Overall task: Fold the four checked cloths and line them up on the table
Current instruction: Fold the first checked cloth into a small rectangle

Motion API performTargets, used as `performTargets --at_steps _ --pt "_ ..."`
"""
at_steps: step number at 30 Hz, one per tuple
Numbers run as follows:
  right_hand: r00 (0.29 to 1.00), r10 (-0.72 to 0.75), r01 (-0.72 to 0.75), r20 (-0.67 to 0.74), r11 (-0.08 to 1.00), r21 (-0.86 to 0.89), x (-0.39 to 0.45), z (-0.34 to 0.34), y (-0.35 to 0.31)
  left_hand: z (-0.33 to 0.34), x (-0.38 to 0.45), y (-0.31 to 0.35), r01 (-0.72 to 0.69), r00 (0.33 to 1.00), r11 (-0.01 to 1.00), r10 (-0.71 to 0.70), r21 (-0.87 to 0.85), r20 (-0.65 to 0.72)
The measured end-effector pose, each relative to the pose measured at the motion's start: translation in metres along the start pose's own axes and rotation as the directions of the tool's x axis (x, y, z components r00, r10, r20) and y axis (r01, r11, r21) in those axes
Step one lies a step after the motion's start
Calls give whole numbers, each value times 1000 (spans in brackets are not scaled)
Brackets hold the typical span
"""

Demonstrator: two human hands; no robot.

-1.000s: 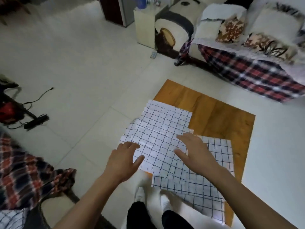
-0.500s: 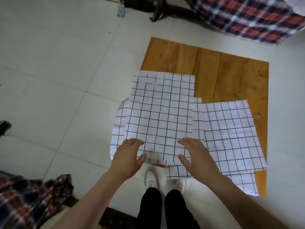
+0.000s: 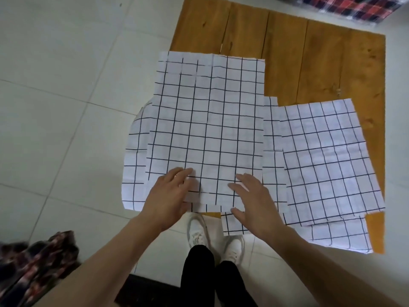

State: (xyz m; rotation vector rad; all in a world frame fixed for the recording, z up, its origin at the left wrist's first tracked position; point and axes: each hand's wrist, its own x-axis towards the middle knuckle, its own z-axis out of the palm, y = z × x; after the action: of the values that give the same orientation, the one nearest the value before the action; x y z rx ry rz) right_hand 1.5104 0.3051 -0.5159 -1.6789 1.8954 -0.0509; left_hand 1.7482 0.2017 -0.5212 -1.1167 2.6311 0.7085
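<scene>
- Right now the top checked cloth (image 3: pixel 205 129), white with thin dark grid lines, lies flat and unfolded on the left part of the wooden table (image 3: pixel 309 63), its near edge just under my fingertips.
- Beneath it a second checked cloth (image 3: pixel 135 165) pokes out on the left, hanging past the table's edge above the floor tiles (image 3: pixel 55 107).
- To the right, a third checked cloth (image 3: pixel 327 160) lies spread on the table, slightly skewed; a narrow strip of checked fabric shows between it and the top cloth.
- A fourth checked piece (image 3: pixel 340 235) peeks out along the near right edge, under the third one; how these layers divide I cannot tell exactly.
- My left hand (image 3: pixel 168 196) rests palm down on the near left corner of the top cloth, fingers spread and loose, gripping nothing.
- My right hand (image 3: pixel 252 200) lies palm down by the near right corner, fingers likewise spread flat, thumb pointing inward, nothing pinched.
- The two hands sit near each other, apart, with bare cloth between them.
- Below them I see my white shoes (image 3: pixel 199 233) and black trousers (image 3: pixel 199 275) on the tiles.
- A dark plaid fabric (image 3: pixel 33 262) sits at the lower left, and a red plaid fabric (image 3: pixel 354 5) shows at the top right corner.
</scene>
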Motion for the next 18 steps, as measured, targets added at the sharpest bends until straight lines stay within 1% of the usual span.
performTargets --at_steps 2,6,13,18 --pt "1000 -7 8 18 999 -42 0 6 6 4 2 -6 -16 1000 1000 16 -10 -3" --pt "1000 -28 28 2 994 -101 -1 11 13 8 4 -9 -40 999 999 41 10 -33" --pt "998 -57 55 -25 994 -99 2 13 18 12 4 -3 -59 993 988 73 143 -97" --pt "996 -69 62 -52 991 -122 2 14 19 11 4 -5 -73 989 985 91 155 -116"
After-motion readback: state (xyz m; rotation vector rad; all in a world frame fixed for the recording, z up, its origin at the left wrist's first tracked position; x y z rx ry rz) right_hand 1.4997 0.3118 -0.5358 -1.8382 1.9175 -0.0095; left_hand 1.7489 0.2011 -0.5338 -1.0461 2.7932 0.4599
